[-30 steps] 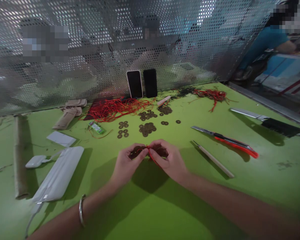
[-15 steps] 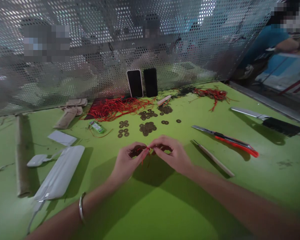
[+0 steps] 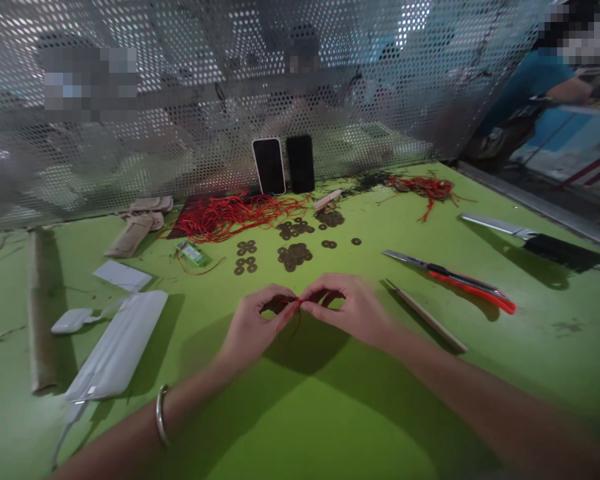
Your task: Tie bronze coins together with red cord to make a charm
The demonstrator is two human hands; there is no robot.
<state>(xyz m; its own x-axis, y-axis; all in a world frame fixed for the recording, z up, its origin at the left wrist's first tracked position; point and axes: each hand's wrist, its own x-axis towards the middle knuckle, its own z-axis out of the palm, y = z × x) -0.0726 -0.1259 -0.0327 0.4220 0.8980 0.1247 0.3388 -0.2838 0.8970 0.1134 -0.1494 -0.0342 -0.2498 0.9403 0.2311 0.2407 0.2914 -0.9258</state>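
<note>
My left hand [image 3: 254, 325] and my right hand [image 3: 353, 305] meet fingertip to fingertip over the green table [image 3: 310, 413]. Both pinch a thin red string [image 3: 291, 312] whose loose ends hang below the fingers. Dark round coins [image 3: 276, 305] sit under my left fingers, partly hidden. Beyond the hands lie loose bronze coins with holes [image 3: 294, 256] in small heaps and a tangle of red cords [image 3: 225, 217].
Two phones [image 3: 284, 165] lean on a perforated metal screen [image 3: 230, 80]. A red-handled cutter [image 3: 455, 280], a thin stick [image 3: 427, 319] and a big knife [image 3: 540, 243] lie right. A white power bank [image 3: 117, 347], cardboard tube [image 3: 40, 307] and pouches lie left. A person sits far right.
My right hand has drawn slightly right and its fingers have tightened to a pinch on the string. The red loop seen by the right fingers has pulled in.
</note>
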